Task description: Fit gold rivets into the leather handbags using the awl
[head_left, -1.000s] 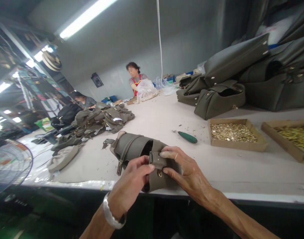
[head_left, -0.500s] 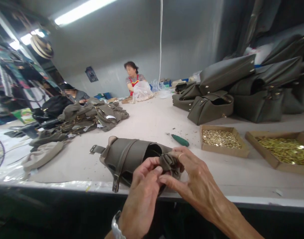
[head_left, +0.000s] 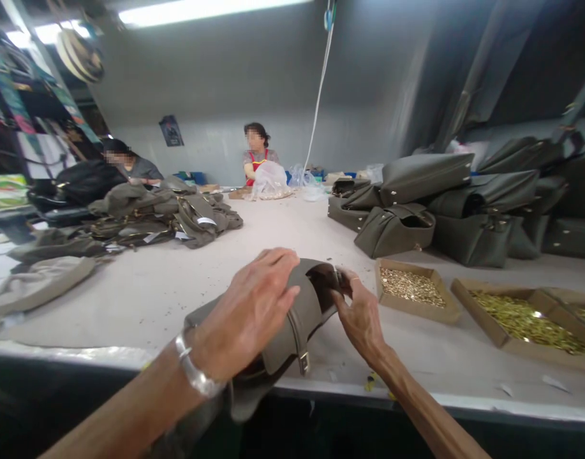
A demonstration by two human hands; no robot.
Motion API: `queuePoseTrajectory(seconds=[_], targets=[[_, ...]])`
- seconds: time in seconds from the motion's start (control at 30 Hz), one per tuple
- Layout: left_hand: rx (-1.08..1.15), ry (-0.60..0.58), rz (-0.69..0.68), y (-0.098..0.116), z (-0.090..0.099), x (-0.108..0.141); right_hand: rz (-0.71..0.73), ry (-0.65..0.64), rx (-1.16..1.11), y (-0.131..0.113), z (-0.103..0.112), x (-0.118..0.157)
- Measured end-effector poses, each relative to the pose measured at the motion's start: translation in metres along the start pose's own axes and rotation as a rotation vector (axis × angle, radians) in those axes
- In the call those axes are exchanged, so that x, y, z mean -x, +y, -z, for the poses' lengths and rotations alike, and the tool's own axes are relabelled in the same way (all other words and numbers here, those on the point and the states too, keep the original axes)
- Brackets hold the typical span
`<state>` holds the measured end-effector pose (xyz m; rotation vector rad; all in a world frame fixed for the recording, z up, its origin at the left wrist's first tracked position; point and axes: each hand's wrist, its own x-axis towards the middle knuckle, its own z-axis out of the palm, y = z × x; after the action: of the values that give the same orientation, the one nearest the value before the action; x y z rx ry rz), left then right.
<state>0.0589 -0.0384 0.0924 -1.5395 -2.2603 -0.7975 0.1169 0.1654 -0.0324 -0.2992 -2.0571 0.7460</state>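
The olive-grey leather handbag [head_left: 292, 325] lay at my 6 o'clock, across the front edge of the white work table [head_left: 129, 287], its lower end hanging past the edge. My left hand [head_left: 244, 312] was spread over its side, the fingers together and curved down on the leather; my thumb was hidden, so I cannot tell if that hand was gripping. A silver bracelet [head_left: 194, 373] sat on that wrist. My right hand [head_left: 362, 315] was at the bag's dark opening, its fingers [head_left: 347, 284] closed in a pinch on the rim. A narrow leather strap [head_left: 296, 338] with a metal end [head_left: 304, 363] ran down the bag between my hands.

At 2 o'clock, a cardboard tray [head_left: 416, 308] of small brass fittings sat just beyond my right hand, with a second tray [head_left: 536, 354] of gold-coloured hardware beside it. Finished olive handbags [head_left: 395, 233] stood heaped behind them. At 10 o'clock lay a pile of bag parts [head_left: 196, 220]. At 11 o'clock sat a co-worker [head_left: 134, 169], and at 12 o'clock another [head_left: 256, 153] in a red apron, behind a clear plastic bag [head_left: 269, 182].
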Motion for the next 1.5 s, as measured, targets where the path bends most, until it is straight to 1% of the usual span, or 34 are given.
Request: queuePoseTrajectory(seconds=[0.07, 0.13, 0.17, 0.23, 0.33, 0.37, 0.43, 0.47, 0.53, 0.6, 0.7, 0.8, 0.93, 1.0, 1.07, 1.17, 1.23, 1.33, 1.5], targets=[[-0.048, -0.069, -0.016, -0.014, -0.001, -0.018, 0.031, 0.005, -0.003, -0.002, -0.004, -0.005], [-0.045, -0.149, -0.028, -0.026, -0.007, -0.035, 0.108, -0.016, 0.008, -0.012, -0.001, -0.013], [-0.018, -0.170, -0.031, -0.030, -0.010, -0.043, 0.159, -0.033, 0.013, -0.019, 0.004, -0.018], [0.018, -0.168, -0.030, -0.035, -0.010, -0.057, 0.273, -0.069, 0.015, -0.035, 0.015, -0.034], [0.035, -0.175, -0.030, -0.038, 0.001, -0.068, 0.421, -0.147, -0.029, -0.059, 0.031, -0.066], [0.033, -0.188, -0.033, -0.039, 0.005, -0.068, 0.454, -0.191, -0.044, -0.065, 0.034, -0.078], [0.046, -0.190, -0.013, -0.046, 0.009, -0.064, 0.503, -0.336, -0.078, -0.071, 0.032, -0.100], [0.057, -0.177, 0.013, -0.052, 0.008, -0.060, 0.525, -0.427, -0.099, -0.071, 0.028, -0.109], [0.083, -0.151, 0.089, -0.064, -0.001, -0.047, 0.581, -0.599, -0.135, -0.068, 0.014, -0.118], [0.103, -0.130, 0.163, -0.075, -0.014, -0.031, 0.650, -0.714, -0.150, -0.063, -0.001, -0.117], [0.140, -0.079, 0.254, -0.078, -0.032, -0.011, 0.708, -0.789, -0.139, -0.056, -0.014, -0.104], [0.215, -0.011, 0.329, -0.071, -0.041, -0.002, 0.700, -0.767, -0.131, -0.055, -0.012, -0.092], [0.368, 0.036, 0.312, -0.065, -0.044, 0.000, 0.667, -0.716, -0.200, -0.052, -0.012, -0.092], [0.428, 0.051, 0.308, -0.067, -0.046, 0.000, 0.586, -0.674, -0.249, -0.049, -0.018, -0.092], [0.461, 0.071, 0.307, -0.070, -0.048, 0.002, 0.467, -0.649, -0.320, -0.048, -0.024, -0.091], [0.457, 0.095, 0.327, -0.072, -0.051, 0.004, 0.291, -0.661, -0.420, -0.049, -0.029, -0.087], [0.447, 0.107, 0.346, -0.073, -0.054, 0.004, 0.209, -0.680, -0.452, -0.050, -0.029, -0.085], [0.464, 0.111, 0.354, -0.074, -0.056, 0.002, 0.140, -0.713, -0.497, -0.050, -0.028, -0.084], [0.520, 0.080, 0.362, -0.076, -0.058, 0.001, 0.086, -0.737, -0.547, -0.045, -0.026, -0.081]])
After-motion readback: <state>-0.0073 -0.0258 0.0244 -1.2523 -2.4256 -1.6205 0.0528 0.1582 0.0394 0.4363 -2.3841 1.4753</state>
